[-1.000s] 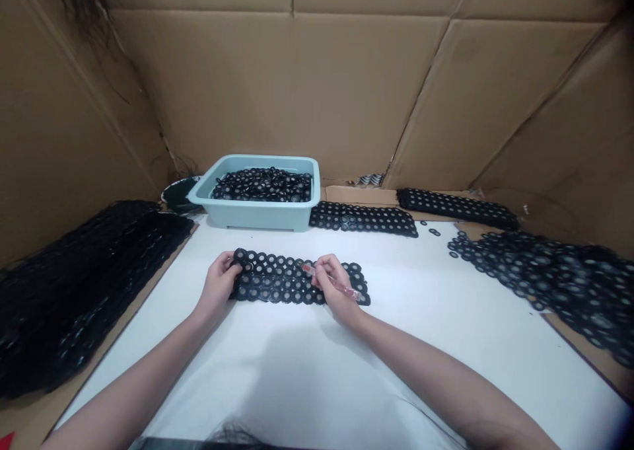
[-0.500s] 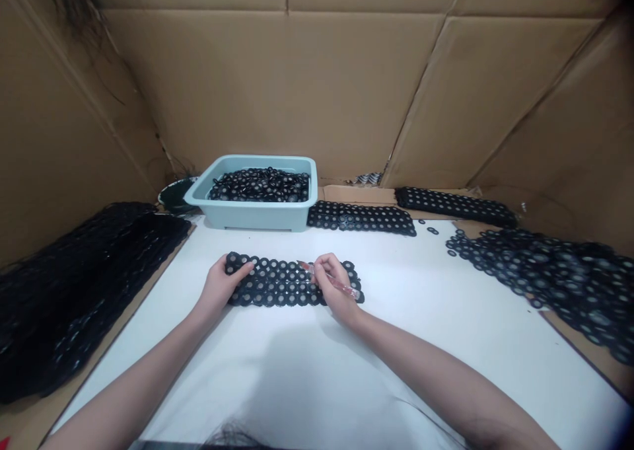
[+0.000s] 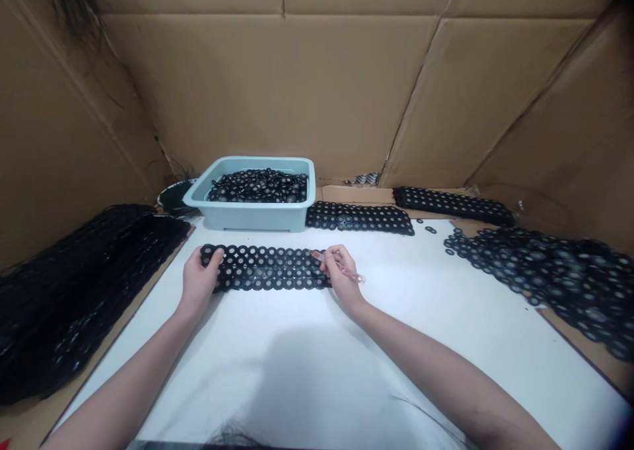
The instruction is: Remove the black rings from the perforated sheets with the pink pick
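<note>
A black strip of joined rings (image 3: 265,267) lies flat on the white table (image 3: 307,344), in front of the blue tub. My left hand (image 3: 198,280) grips the strip's left end, thumb over the rings. My right hand (image 3: 341,271) rests at the strip's right end with its fingers closed round a thin pink clear stick (image 3: 347,271), which points right past the knuckles.
A light blue tub (image 3: 253,192) full of loose black rings stands behind the strip. More ring strips (image 3: 359,217) lie to its right and at the far right (image 3: 453,204). A heap of rings (image 3: 549,265) covers the right side, and stacked black sheets (image 3: 74,285) the left. Cardboard walls surround the table.
Both hands have slid the ring strip leftward and a little away from me. It now lies closer to the tub, and my right hand sits at its very end.
</note>
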Demonstrator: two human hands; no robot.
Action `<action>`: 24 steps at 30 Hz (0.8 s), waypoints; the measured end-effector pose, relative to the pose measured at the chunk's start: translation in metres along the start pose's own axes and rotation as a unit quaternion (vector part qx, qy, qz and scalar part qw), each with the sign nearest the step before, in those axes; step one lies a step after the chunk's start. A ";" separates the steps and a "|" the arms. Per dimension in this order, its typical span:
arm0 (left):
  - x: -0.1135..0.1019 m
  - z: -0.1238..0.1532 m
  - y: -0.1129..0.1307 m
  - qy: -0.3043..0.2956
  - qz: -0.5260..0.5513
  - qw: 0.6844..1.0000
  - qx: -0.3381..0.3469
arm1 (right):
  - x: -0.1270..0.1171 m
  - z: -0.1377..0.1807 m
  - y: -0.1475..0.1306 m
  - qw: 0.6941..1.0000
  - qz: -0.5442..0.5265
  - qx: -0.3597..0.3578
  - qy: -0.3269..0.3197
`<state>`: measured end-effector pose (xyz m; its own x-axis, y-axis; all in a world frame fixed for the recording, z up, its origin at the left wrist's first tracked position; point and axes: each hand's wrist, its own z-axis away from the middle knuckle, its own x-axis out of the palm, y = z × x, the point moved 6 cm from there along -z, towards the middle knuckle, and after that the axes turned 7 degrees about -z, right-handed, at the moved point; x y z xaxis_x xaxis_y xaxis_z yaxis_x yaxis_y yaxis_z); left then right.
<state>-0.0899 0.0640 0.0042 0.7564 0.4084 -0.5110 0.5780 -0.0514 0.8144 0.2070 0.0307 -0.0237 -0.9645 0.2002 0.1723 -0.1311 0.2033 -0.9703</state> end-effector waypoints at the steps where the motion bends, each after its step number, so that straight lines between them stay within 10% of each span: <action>1: -0.003 -0.001 0.003 0.015 -0.010 1.000 0.017 | 0.000 0.000 0.001 1.000 -0.004 0.002 -0.001; 24: -0.011 0.002 0.012 0.075 0.051 0.995 0.035 | -0.004 -0.007 0.011 0.991 0.129 0.013 0.012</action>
<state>-0.0907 0.0573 0.0193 0.7607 0.5294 -0.3755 0.5247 -0.1610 0.8359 0.2111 0.0390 -0.0335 -0.9611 0.2648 -0.0787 0.1131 0.1175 -0.9866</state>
